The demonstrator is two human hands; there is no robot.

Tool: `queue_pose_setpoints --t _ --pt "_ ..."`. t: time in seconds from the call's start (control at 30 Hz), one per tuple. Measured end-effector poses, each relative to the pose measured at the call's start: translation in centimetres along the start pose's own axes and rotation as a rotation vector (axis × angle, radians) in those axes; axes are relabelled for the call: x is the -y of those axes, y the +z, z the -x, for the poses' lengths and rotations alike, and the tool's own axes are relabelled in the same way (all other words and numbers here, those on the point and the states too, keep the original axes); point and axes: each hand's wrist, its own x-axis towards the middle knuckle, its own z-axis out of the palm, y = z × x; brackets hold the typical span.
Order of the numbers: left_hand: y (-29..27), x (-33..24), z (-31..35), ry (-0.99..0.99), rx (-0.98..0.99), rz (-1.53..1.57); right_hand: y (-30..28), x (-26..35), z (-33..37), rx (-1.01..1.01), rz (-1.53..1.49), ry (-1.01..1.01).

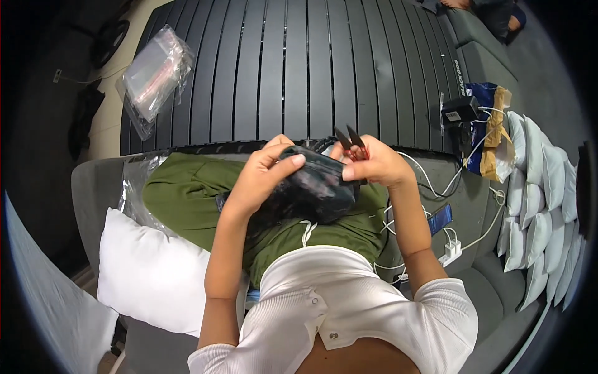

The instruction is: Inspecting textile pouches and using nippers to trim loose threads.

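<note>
A dark, partly see-through piece of cloth (pixel 319 192), with faint reddish patches, is stretched between my hands above my lap. My left hand (pixel 265 174) is closed on its upper left edge, thumb on top. The right edge is pinched by my right hand (pixel 379 165). Tucked in that same hand is a small pair of scissors (pixel 354 140) with red handles, its dark blades spread and pointing away from me. The cloth's lower part lies bunched over my green trousers (pixel 193 193). Its exact kind cannot be made out.
A dark slatted table (pixel 299 75) stands ahead, with clear plastic bags (pixel 156 78) at its far left. On the sofa, a white pillow (pixel 152 271) lies left; a phone (pixel 440 218), white cables and a power strip (pixel 450 252) lie right. A blue-and-brown bag (pixel 492 131) sits beyond.
</note>
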Motion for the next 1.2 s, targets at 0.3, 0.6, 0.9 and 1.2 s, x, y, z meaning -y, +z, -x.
queue_pose_setpoints --t 0.3,0.6,0.9,1.2 --pt "-0.7 -1.5 0.9 -0.301 -0.003 0.244 -0.1 0.3 -0.3 -0.083 -0.118 -0.049" --pt "1.0 -3.6 -0.2 -0.318 0.148 0.073 -0.4 0.6 -0.2 -0.045 -0.079 -0.115" --pt "1.8 -4.5 0.6 -0.273 0.014 0.123 -0.1 0.2 -0.5 -0.446 0.068 -0.398" --pt "3.4 -2.9 0.7 0.213 -0.16 0.261 4.0 1.3 2.5 -0.43 0.593 -0.513"
